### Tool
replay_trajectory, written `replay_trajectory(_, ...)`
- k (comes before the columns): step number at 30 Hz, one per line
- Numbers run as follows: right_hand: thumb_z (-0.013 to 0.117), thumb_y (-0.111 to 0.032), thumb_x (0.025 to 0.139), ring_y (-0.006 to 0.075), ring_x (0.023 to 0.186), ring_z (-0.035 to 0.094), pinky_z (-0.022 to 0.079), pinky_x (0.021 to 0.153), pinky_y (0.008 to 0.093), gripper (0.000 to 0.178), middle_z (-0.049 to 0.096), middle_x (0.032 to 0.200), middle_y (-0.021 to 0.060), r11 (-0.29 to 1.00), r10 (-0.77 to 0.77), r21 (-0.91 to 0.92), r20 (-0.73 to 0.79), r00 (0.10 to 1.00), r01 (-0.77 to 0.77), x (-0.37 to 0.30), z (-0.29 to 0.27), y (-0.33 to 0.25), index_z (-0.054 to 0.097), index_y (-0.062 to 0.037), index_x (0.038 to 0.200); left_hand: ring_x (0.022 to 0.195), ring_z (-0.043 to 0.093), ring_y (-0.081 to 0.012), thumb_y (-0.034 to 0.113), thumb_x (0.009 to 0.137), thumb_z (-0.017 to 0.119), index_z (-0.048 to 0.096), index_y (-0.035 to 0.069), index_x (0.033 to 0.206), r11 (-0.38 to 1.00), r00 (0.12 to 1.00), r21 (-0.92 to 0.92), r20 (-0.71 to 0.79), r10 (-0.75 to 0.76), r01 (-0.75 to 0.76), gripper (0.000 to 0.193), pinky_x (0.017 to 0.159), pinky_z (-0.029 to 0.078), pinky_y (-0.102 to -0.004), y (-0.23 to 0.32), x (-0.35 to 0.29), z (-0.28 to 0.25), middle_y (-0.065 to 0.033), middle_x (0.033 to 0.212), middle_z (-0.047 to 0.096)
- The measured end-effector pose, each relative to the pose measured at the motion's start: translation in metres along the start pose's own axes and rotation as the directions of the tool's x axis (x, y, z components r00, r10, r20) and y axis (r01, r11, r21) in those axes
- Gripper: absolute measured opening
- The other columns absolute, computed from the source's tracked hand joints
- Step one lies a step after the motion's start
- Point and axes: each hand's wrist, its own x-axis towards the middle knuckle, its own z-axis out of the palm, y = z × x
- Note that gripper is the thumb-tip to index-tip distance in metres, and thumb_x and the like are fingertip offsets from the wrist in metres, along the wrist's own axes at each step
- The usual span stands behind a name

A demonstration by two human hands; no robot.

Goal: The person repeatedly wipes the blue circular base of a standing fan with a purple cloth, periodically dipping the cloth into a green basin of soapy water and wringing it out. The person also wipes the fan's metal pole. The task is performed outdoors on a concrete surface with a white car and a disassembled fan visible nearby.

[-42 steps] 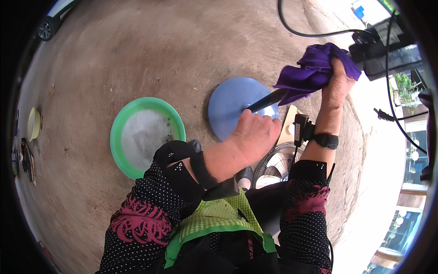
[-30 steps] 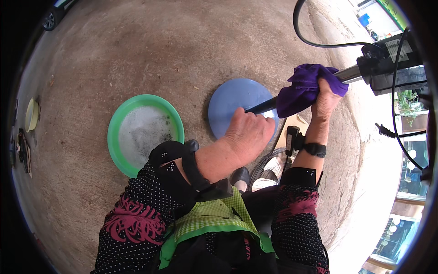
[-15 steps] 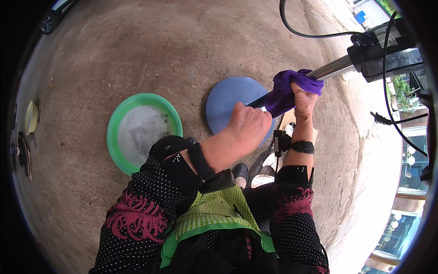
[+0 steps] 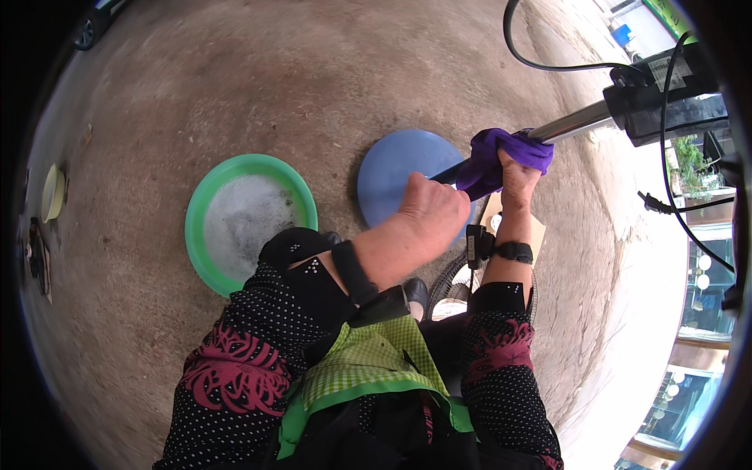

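Observation:
A stand fan's pole slants from the round blue base (image 4: 385, 174) toward the upper right. My left hand (image 4: 435, 210) is closed around the dark lower part of the pole, above the base. Farther up, my right hand (image 4: 518, 178) presses a purple cloth (image 4: 489, 147) around the pole, its fingers mostly covered by the cloth. Beyond the cloth, a shiny metal tube (image 4: 578, 122) runs into the fan's black housing (image 4: 662, 92). To the left on the ground stands a green basin (image 4: 197, 235) of foamy, greyish water.
A black fan grille (image 4: 440, 283) and a piece of cardboard (image 4: 537, 232) lie beneath my right forearm. A loose black cable with a plug (image 4: 655, 204) hangs at the right. A pale yellow basin (image 4: 53, 193) stands far left, and a car wheel (image 4: 84, 34) shows upper left.
My right hand and the cloth have shifted slightly along the pole toward the base. The housing sits a little lower and farther right in the view. My left hand keeps its grip.

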Motion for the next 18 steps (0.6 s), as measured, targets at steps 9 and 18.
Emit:
replay_trajectory(9,0.072,-0.004,0.068,0.0161,0.076,0.059,0.052,0.073,0.0310,0.033,0.063,0.085,0.0033,0.973,0.124,-0.206,0.095,0.988,-0.102,-0.063,-0.005,0.086,0.061,-0.0047,0.099,0.081,0.072,-0.0201,0.015,0.082,0.064,0.066,0.015,0.091,1.000,0.999,-0.006,0.051,0.007,-0.007,0.010,0.071,0.046,-0.0412,0.001,0.003,-0.002,-0.0014,0.085,0.072)
replay_trajectory(18,0.072,0.001,0.077,0.0147,0.096,0.063,0.050,0.092,0.0299,0.050,0.066,0.106,0.0038,0.830,0.410,0.394,0.048,0.911,-0.395,-0.075,-0.034,0.067,0.054,-0.0069,0.123,0.074,0.072,-0.0212,0.015,0.078,0.068,0.067,0.015,0.087,0.999,0.997,0.033,0.074,0.033,-0.036,0.009,0.068,0.044,-0.0393,-0.001,0.008,0.003,-0.0031,0.078,0.072)
